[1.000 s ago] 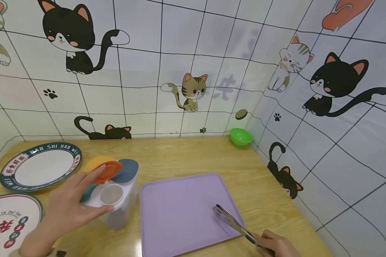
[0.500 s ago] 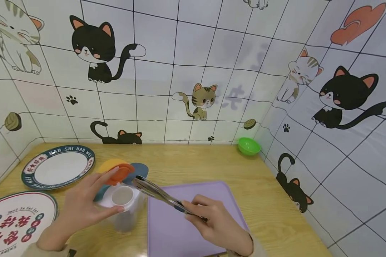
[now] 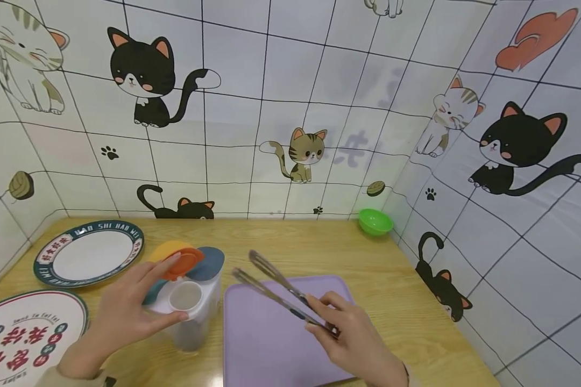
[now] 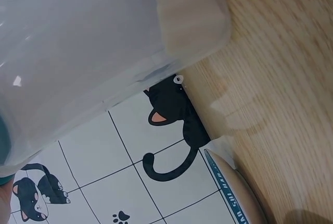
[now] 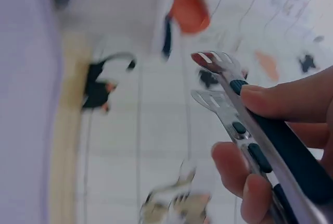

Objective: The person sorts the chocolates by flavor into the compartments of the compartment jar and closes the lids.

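A clear plastic container (image 3: 189,317) with several coloured flip lids stands on the wooden table, left of a purple tray (image 3: 271,344). My left hand (image 3: 130,306) grips the container; its fingertips hold the orange lid (image 3: 183,263) raised, and the round opening under it shows. The container's clear wall (image 4: 88,52) fills the left wrist view. My right hand (image 3: 353,338) holds metal tongs (image 3: 276,287) by the handle above the tray. Their two arms stand apart and point toward the container. The tong tips (image 5: 213,78) and the orange lid (image 5: 188,10) show blurred in the right wrist view.
Two plates lie at the left: one with a dark green rim (image 3: 88,252) and one with red characters (image 3: 19,336). A small green bowl (image 3: 375,221) sits in the far right corner. Tiled walls with cat pictures close off the back and right.
My right hand lifted the tongs from the tray's right edge and swung them left toward the container; their arms have now spread apart. My left hand stayed on the container and lid.
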Demonstrator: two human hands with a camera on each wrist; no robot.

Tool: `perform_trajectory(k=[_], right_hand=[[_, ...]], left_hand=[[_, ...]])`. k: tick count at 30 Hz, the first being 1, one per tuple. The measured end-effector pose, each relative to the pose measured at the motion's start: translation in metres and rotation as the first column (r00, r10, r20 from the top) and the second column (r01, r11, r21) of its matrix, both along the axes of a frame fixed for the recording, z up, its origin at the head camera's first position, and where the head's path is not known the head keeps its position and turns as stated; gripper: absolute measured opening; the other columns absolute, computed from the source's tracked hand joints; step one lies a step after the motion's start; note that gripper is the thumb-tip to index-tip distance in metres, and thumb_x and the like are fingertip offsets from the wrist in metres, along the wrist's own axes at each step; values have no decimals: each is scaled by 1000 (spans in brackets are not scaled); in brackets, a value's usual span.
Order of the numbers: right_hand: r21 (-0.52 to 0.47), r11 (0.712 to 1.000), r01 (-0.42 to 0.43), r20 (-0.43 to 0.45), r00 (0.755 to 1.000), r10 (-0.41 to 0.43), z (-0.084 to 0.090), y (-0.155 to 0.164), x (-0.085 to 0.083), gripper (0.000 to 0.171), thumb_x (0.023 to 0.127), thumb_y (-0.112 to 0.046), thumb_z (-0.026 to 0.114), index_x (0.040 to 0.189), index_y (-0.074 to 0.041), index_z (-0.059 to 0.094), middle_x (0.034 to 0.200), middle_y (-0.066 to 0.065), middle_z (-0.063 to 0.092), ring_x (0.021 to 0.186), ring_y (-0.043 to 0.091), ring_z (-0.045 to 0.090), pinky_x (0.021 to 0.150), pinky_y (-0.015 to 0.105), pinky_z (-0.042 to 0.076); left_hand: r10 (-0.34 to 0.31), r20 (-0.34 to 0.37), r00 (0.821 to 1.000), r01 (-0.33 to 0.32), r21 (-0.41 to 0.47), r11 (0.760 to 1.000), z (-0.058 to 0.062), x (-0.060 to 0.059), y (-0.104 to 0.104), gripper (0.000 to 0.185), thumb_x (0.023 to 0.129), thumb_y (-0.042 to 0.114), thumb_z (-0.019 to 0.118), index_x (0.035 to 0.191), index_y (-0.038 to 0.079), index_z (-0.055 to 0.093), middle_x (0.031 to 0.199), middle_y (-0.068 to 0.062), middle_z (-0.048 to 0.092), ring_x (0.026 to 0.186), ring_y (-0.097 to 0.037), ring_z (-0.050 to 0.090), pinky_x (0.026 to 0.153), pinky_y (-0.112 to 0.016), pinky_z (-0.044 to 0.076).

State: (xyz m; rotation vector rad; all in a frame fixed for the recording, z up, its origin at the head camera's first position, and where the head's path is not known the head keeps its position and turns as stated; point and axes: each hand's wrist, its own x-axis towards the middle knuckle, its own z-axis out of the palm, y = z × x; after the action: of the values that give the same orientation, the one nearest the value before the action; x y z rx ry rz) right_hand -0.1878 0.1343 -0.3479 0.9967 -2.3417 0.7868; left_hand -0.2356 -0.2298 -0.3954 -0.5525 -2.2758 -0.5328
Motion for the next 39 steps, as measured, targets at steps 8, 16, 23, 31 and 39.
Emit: perform_trajectory(k=[8,16,23,31,39], right_hand=[[289,764,577,286,709,-644,-28,96,-8,45,73,-16,72,111,7,61,83,13,64,47,4,31,42,19,29],[443,712,545,375,609,-699,-64,146,-30,48,79,-16,65,112,17,53,98,29,63,69,22,61,54,32,45],[523,688,502,407,562,-720,-80,152,-34,19,76,-19,68,75,-6,54,56,2,46,47,13,41,44,25,32],[480,803,353,338,771,-540,-43,110,-45,81,80,-32,65,140,4,24,126,30,47,107,41,53,81,50,46],[181,981,-67,343,940,1,2,-39,-77,80,85,-37,58,146,-13,11,149,5,23,137,21,26,109,44,25]], left_hand=[[-20,8,1000,20,20,1000,0,0,0,98,42,61,78,128,25,50,89,8,56,75,-4,44,52,-16,31],[0,25,1000,0,27,1000,0,2,-3,99,39,58,80,128,25,51,91,8,56,78,-3,43,53,-15,31],[-26,23,999,26,27,999,1,0,0,99,40,57,81,128,23,51,92,10,56,81,-3,46,55,-16,33],[-11,17,1000,11,19,1000,1,3,-1,99,40,58,80,128,24,51,94,9,57,83,-5,47,54,-15,33],[-19,12,1000,19,37,999,1,2,1,98,40,57,81,127,24,52,95,7,59,86,-6,48,58,-18,36]])
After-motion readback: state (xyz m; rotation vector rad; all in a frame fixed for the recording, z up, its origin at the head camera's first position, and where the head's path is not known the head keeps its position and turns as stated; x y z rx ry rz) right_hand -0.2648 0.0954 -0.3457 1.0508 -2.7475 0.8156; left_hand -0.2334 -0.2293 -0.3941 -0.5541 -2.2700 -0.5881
